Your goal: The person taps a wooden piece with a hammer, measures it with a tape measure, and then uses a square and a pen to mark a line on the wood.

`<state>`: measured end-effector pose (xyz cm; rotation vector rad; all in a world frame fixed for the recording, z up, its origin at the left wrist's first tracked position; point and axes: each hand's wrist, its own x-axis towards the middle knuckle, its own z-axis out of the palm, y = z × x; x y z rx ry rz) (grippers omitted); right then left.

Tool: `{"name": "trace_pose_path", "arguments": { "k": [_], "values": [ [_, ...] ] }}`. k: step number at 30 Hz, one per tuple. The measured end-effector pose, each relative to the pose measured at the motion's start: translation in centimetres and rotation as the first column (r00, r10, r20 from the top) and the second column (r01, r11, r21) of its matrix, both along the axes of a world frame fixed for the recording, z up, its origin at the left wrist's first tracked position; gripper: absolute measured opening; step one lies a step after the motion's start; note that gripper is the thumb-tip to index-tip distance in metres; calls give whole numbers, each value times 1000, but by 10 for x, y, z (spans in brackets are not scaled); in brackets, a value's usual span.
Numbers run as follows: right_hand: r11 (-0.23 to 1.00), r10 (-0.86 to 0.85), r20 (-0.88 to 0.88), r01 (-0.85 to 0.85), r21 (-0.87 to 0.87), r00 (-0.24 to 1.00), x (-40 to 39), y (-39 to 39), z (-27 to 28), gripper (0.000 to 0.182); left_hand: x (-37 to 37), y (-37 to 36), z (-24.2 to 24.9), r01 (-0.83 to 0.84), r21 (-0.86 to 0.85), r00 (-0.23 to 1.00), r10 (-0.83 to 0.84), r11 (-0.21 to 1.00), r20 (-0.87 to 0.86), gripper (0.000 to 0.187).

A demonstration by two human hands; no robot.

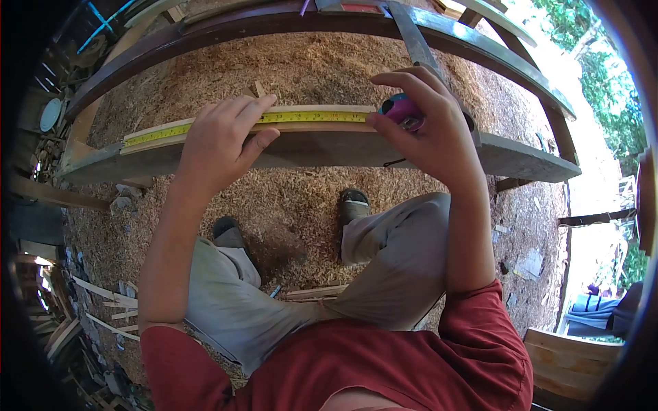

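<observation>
A pale wooden strip (154, 140) lies along a grey plank (322, 149) in front of me. A yellow measuring tape blade (315, 117) is stretched along the strip. My left hand (223, 140) presses down on the strip and the tape near its left part, fingers curled over them. My right hand (428, 127) grips the tape's pink and purple case (403, 111) at the right end of the strip.
A dark curved wooden beam (288, 20) arches beyond the plank, with a flat metal bar (415, 41) leaning across it. Sawdust and shavings (301, 205) cover the ground around my feet. Wood offcuts (103, 301) lie at the left; a wooden box (569, 359) stands at the lower right.
</observation>
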<state>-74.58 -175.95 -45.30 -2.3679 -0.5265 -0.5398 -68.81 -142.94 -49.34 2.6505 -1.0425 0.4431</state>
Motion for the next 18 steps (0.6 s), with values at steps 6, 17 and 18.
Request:
{"name": "trace_pose_path", "arguments": {
  "k": [6, 17, 18],
  "values": [
    [997, -61, 129, 66, -41, 990, 3, 13, 6, 41, 4, 0, 4, -17, -6, 999, 17, 1000, -27, 54],
    [990, -92, 80, 100, -104, 993, 39, 63, 37, 18, 24, 6, 45, -38, -171, 999, 37, 985, -9, 38],
    [985, -109, 80, 119, -126, 991, 48, 68, 39, 18, 29, 8, 49, -68, -183, 998, 64, 981, -29, 32]
  ]
}}
